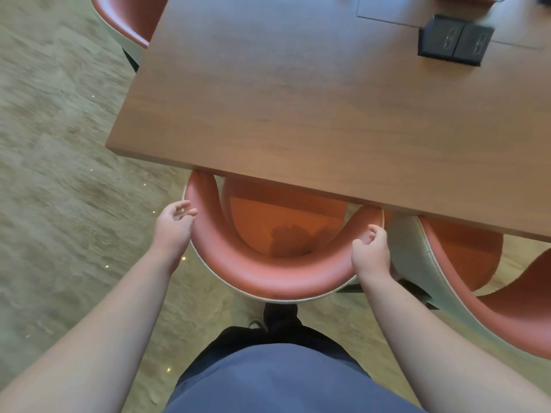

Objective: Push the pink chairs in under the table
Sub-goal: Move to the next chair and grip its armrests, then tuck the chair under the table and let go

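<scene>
A pink chair at the far left corner of the worktop is sitting partly tucked. Nearer, the left hand is hovering beside the middle chair — fingers loosely apart, barely touching its backrest. That chair's seat is lying half under the worktop's near edge. The right hand is resting on the rim, fingers curled but not clamped. Right of it, another chair is standing angled out — probably still to push.

Table: wood grain, smooth satin sheen. Near chair: pink padded rim, smooth leather-like matt; outer shell pale woven cloth. Floor: beige carpet, rough. Far-right socket box: black matt plastic.
</scene>
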Demonstrator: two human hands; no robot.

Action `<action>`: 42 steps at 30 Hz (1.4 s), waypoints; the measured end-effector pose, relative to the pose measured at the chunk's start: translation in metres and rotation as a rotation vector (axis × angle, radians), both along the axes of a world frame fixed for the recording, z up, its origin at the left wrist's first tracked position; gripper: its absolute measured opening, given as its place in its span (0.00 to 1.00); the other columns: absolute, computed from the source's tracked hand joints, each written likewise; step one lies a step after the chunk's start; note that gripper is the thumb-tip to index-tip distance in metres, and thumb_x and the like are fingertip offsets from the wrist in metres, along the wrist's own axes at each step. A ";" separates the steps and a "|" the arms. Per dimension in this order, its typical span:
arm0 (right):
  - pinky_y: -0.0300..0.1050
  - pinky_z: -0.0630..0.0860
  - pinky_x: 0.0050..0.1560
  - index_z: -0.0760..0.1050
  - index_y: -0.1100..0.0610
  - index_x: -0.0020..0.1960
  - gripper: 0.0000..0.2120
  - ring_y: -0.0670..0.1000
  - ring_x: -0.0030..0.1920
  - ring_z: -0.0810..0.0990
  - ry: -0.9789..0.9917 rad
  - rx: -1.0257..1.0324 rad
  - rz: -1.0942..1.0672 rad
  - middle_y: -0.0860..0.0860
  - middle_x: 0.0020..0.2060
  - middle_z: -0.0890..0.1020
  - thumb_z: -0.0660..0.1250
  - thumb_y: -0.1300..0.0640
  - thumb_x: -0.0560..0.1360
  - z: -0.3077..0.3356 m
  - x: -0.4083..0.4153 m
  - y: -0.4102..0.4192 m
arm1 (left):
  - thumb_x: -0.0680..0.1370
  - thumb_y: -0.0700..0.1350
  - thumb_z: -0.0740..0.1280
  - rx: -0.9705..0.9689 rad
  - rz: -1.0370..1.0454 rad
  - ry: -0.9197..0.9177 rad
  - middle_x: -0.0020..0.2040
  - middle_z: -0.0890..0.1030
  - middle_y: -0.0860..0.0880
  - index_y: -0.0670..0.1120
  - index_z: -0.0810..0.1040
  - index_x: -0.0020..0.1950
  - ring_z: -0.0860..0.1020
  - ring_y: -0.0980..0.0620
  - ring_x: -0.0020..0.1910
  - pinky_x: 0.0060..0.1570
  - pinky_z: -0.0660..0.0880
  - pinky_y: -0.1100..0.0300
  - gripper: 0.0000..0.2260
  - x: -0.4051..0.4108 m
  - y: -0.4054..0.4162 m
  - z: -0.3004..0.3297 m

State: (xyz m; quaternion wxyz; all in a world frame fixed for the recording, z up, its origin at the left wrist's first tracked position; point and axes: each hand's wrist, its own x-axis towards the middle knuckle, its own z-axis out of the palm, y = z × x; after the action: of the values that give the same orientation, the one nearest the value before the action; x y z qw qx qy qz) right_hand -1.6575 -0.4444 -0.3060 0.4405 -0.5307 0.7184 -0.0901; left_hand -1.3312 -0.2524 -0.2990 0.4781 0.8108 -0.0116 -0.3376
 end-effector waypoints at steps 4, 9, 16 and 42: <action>0.39 0.72 0.38 0.70 0.51 0.69 0.21 0.44 0.43 0.78 -0.208 -0.022 -0.008 0.48 0.61 0.81 0.58 0.63 0.79 0.022 0.000 0.030 | 0.80 0.33 0.55 -0.086 0.053 0.071 0.55 0.83 0.43 0.48 0.77 0.56 0.83 0.50 0.47 0.54 0.79 0.49 0.15 -0.029 0.020 0.020; 0.45 0.82 0.46 0.73 0.49 0.64 0.18 0.44 0.46 0.82 -0.348 -0.054 -0.014 0.46 0.49 0.84 0.57 0.64 0.79 0.059 -0.013 0.074 | 0.80 0.32 0.55 -0.182 0.039 0.053 0.51 0.84 0.44 0.47 0.77 0.56 0.84 0.51 0.44 0.46 0.80 0.54 0.15 -0.070 0.052 0.058; 0.43 0.82 0.49 0.74 0.47 0.58 0.19 0.46 0.49 0.84 -0.468 -0.129 0.048 0.50 0.48 0.84 0.56 0.68 0.79 0.114 -0.032 0.111 | 0.81 0.32 0.55 -0.254 -0.074 -0.048 0.51 0.85 0.44 0.47 0.77 0.58 0.85 0.49 0.48 0.48 0.82 0.52 0.16 -0.118 0.093 0.114; 0.54 0.81 0.50 0.75 0.47 0.54 0.18 0.40 0.41 0.82 -0.438 -0.149 0.073 0.49 0.45 0.84 0.57 0.68 0.77 0.103 -0.323 -0.134 | 0.82 0.32 0.56 -0.206 -0.147 0.001 0.52 0.84 0.43 0.44 0.77 0.60 0.86 0.50 0.46 0.49 0.84 0.52 0.14 -0.416 -0.195 0.125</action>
State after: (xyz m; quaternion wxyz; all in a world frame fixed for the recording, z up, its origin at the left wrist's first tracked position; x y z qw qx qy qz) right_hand -1.9807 -0.5781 -0.2028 0.5485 -0.5550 0.5776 -0.2398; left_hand -1.7475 -0.4476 -0.1740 0.5329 0.7542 -0.1055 -0.3689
